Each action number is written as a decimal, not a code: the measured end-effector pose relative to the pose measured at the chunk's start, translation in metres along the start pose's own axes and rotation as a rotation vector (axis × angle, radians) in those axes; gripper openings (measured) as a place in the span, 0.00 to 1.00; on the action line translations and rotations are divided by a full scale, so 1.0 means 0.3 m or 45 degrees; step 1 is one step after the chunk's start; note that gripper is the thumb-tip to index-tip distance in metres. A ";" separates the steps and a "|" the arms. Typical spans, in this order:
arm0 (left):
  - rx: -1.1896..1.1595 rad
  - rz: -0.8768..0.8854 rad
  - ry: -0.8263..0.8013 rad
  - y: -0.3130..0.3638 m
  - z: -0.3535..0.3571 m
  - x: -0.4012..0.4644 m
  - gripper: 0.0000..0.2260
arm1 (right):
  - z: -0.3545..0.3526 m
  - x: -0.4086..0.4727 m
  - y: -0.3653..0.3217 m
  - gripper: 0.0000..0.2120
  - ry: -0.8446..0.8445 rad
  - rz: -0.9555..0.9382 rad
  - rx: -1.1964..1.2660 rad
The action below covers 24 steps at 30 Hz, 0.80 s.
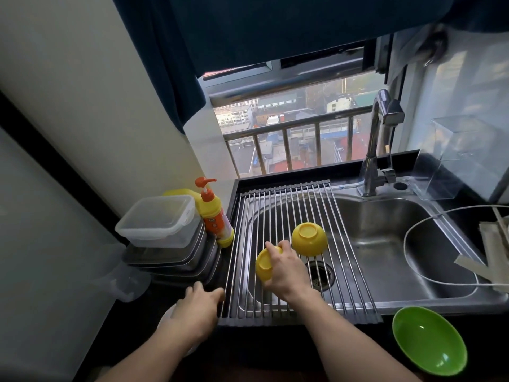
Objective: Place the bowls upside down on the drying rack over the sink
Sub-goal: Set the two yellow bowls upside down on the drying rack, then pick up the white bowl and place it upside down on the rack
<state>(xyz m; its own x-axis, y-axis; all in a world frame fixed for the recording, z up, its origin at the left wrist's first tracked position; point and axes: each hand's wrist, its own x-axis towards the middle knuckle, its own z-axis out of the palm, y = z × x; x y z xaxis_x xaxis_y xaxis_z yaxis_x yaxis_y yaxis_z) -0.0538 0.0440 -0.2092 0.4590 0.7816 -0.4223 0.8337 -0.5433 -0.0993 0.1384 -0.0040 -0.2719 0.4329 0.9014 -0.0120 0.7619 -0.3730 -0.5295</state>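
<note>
A green bowl [429,340] is seen upright on the bench [316,351] at near right, not yet racked. The left hand [197,312] is rested loosely open, empty, at the drying rack [355,271] edge, while a yellow bowl [265,264] is gripped, tilted, by the right hand [286,268] over the rack. Beyond, a second yellow bowl [309,239] is already inverted; the held one is judged mid-placement, needing turning rim-down and release.

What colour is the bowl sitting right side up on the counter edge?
Green bowl, clearest in the head view.
</note>
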 end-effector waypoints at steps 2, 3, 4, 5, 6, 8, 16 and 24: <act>-0.018 -0.029 -0.053 -0.033 0.028 -0.016 0.20 | 0.021 0.008 0.004 0.46 0.024 -0.009 -0.064; -0.039 -0.023 -0.064 -0.050 0.038 -0.024 0.20 | 0.031 0.013 0.003 0.46 0.029 -0.009 -0.075; -0.064 -0.016 -0.071 -0.066 0.047 -0.029 0.19 | 0.037 0.016 0.003 0.46 0.033 -0.006 -0.084; -0.092 -0.013 -0.078 -0.086 0.064 -0.022 0.19 | 0.043 0.023 0.003 0.45 0.039 -0.004 -0.093; -0.112 -0.017 -0.100 -0.099 0.075 -0.017 0.20 | 0.049 0.026 0.005 0.45 0.040 0.000 -0.105; -0.148 -0.020 -0.157 -0.110 0.087 -0.016 0.21 | 0.063 0.040 0.005 0.43 0.036 0.005 -0.129; -0.152 -0.002 -0.222 -0.117 0.121 -0.016 0.23 | 0.052 0.040 -0.011 0.25 0.043 -0.023 -0.350; -0.108 0.017 -0.178 -0.108 0.140 -0.018 0.19 | 0.077 0.027 -0.010 0.27 0.122 -0.142 -0.528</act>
<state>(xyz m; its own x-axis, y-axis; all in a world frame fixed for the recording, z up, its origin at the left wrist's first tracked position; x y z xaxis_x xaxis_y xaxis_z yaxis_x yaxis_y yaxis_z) -0.0961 0.0444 -0.2414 0.4277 0.7210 -0.5452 0.8535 -0.5208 -0.0193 0.1285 0.0094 -0.2901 0.3651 0.9238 0.1151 0.9269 -0.3492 -0.1377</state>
